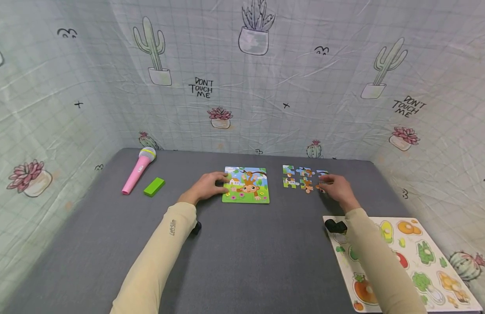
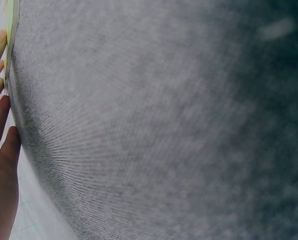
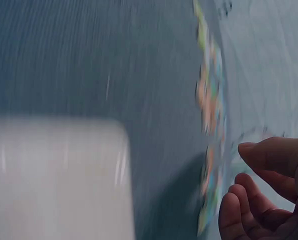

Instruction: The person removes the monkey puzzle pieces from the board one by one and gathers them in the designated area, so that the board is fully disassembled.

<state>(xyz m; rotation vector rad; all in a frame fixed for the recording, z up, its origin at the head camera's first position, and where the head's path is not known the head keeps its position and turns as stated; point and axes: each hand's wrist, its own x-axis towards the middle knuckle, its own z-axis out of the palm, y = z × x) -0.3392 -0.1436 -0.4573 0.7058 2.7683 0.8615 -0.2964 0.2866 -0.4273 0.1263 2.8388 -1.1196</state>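
Note:
A monkey picture puzzle board (image 1: 248,188) lies flat at the middle of the grey table (image 1: 242,257). My left hand (image 1: 207,185) rests against its left edge, thumb on the frame. In the left wrist view the fingers (image 2: 0,125) lie fairly straight beside the board's thin edge (image 2: 10,45). Several loose puzzle pieces (image 1: 301,178) sit in a grid to the board's right. My right hand (image 1: 336,187) hovers over the rightmost pieces. Its fingers (image 3: 261,200) are loosely curled in the blurred right wrist view, with nothing seen between them, beside the pieces (image 3: 209,105).
A pink toy microphone (image 1: 138,171) and a green block (image 1: 154,186) lie at the far left. A white vegetable peg puzzle (image 1: 415,266) sits at the near right under my right forearm, blurred in the right wrist view (image 3: 54,175). Printed cloth walls (image 1: 242,87) enclose the table.

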